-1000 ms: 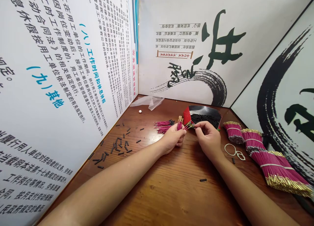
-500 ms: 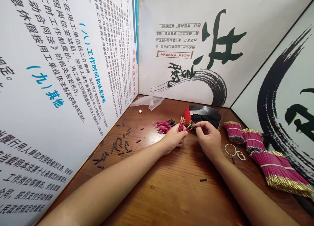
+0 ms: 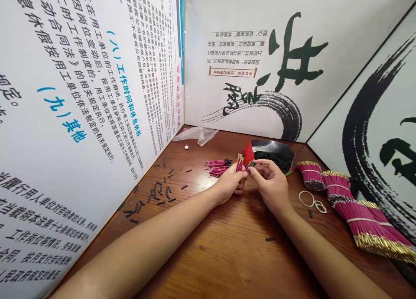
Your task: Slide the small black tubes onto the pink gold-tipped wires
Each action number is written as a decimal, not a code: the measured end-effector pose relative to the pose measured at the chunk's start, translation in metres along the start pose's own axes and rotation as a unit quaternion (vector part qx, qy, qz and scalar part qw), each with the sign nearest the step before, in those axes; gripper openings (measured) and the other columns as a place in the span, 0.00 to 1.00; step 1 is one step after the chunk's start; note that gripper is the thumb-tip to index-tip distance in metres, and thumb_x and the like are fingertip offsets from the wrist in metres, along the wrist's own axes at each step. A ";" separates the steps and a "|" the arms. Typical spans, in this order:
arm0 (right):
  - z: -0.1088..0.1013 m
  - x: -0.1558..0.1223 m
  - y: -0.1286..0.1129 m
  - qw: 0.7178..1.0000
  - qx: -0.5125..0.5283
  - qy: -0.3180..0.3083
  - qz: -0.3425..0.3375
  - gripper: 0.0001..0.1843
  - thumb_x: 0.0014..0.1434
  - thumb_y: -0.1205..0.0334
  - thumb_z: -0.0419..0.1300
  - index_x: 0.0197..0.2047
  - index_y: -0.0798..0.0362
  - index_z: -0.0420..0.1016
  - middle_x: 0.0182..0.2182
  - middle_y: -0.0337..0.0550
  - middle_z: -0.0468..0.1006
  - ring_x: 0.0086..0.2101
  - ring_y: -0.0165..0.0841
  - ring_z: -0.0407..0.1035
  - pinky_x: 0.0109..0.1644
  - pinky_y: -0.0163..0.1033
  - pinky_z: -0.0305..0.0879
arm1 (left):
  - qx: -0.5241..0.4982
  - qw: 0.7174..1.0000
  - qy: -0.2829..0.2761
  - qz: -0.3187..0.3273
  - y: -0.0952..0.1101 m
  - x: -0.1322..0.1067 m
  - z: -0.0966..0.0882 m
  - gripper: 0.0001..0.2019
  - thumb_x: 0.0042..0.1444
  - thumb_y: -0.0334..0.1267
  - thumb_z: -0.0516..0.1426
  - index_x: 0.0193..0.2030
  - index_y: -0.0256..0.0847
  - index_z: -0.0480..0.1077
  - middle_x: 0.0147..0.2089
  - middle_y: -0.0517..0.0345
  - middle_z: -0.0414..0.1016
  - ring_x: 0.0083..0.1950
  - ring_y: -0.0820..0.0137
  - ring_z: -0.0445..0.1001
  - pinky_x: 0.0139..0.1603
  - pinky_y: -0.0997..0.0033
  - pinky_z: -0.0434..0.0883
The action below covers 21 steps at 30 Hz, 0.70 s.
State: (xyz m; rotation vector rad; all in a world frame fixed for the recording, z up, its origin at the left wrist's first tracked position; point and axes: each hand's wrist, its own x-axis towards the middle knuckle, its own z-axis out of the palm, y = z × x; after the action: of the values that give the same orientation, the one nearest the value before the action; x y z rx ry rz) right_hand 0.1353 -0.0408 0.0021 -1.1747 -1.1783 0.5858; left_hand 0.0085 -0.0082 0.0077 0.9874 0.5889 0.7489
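Note:
My left hand (image 3: 231, 181) is closed around a small bunch of magenta wires (image 3: 239, 164) whose gold metal ends point up past the fingers. Thumb and forefinger of my right hand (image 3: 271, 182) are pinched together at the wire ends just beside my left hand. What sits in that pinch is too small to make out. Just left of my left hand lies a pile of magenta wires with black ends (image 3: 216, 167). Behind my right hand stands a red and black box (image 3: 248, 151) holding many short black sleeves (image 3: 273, 158).
Loose black sleeves (image 3: 159, 190) lie scattered at left, and a single sleeve (image 3: 270, 239) lies nearer. Banded wire bundles (image 3: 364, 221) and pale rubber bands (image 3: 306, 198) are at right. A clear plastic bag (image 3: 204, 135) lies at the back. Printed panels (image 3: 243, 13) enclose the table (image 3: 208, 255).
My right hand has moved slightly left, bringing its pinched fingertips closer to my left hand and the wire ends. My left hand keeps its hold in nearly the same spot.

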 end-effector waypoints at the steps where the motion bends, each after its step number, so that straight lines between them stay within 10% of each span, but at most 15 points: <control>1: 0.000 0.000 0.000 1.000 0.005 0.000 0.005 0.17 0.51 0.53 0.67 0.42 0.51 0.71 0.31 0.42 0.80 0.33 0.35 0.75 0.40 0.43 0.72 | -0.001 1.000 0.000 0.002 0.000 0.000 0.000 0.09 0.54 0.35 0.54 0.36 0.44 0.54 0.24 0.71 0.50 0.18 0.82 0.44 0.19 0.80 0.45; 21: 0.005 -0.004 0.002 1.000 -0.001 0.015 0.025 0.17 0.51 0.53 0.67 0.42 0.52 0.73 0.34 0.46 0.82 0.36 0.37 0.77 0.43 0.45 0.74 | 0.016 1.000 -0.004 -0.003 0.003 -0.004 0.003 0.08 0.57 0.36 0.54 0.39 0.43 0.56 0.26 0.70 0.49 0.20 0.82 0.45 0.21 0.80 0.44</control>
State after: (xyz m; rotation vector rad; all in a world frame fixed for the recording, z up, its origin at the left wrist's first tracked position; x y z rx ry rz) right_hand 0.1297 -0.0417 -0.0018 -1.2126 -1.1261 0.6025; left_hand 0.0076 -0.0119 0.0119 1.0180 0.5982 0.7316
